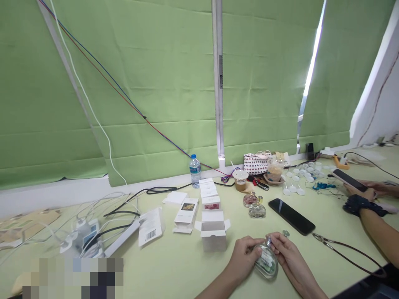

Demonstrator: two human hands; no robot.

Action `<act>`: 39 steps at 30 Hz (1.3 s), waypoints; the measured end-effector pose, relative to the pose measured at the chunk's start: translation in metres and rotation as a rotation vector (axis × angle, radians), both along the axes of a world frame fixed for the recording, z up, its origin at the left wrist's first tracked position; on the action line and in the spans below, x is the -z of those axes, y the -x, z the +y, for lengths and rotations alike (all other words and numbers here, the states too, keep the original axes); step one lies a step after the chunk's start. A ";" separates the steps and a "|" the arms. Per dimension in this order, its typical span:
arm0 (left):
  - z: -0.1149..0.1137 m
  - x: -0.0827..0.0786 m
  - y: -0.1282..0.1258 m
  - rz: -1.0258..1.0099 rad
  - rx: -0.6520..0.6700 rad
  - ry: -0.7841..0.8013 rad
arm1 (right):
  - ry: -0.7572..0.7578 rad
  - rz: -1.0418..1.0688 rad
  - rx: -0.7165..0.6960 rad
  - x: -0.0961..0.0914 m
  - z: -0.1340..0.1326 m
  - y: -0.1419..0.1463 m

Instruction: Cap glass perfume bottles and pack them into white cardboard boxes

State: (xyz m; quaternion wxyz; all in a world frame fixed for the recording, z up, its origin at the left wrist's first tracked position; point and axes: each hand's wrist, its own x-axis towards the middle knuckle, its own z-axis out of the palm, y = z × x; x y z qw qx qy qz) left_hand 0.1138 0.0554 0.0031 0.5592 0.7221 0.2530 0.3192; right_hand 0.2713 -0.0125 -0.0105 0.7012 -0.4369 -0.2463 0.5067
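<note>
Both my hands hold a round clear glass perfume bottle (266, 261) low over the table near its front edge. My left hand (245, 255) wraps its left side, fingers curled round it. My right hand (288, 253) grips the right side, with fingertips pinched at the bottle's neck. Just beyond stands an open white carton (213, 234). Two more small perfume bottles (253, 205) stand further back.
Several white boxes (208, 192) line up toward a water bottle (195, 170). A black phone (291, 216) lies right of them. Cups, a patterned pouch (257, 162) and white caps (299, 176) sit at the back. Another person's arm (372, 216) holds a phone at right. A power strip (93, 241) with cables lies left.
</note>
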 end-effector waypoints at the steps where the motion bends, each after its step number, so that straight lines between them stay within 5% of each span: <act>1: 0.000 0.000 0.000 0.002 -0.004 -0.001 | 0.001 -0.005 0.005 0.000 0.000 0.000; 31: 0.004 0.005 0.001 0.035 -0.042 -0.052 | 0.007 -0.438 0.082 -0.004 0.001 0.004; 39: -0.002 -0.004 0.002 -0.053 -0.043 -0.057 | -0.002 -0.463 0.217 -0.011 -0.001 0.013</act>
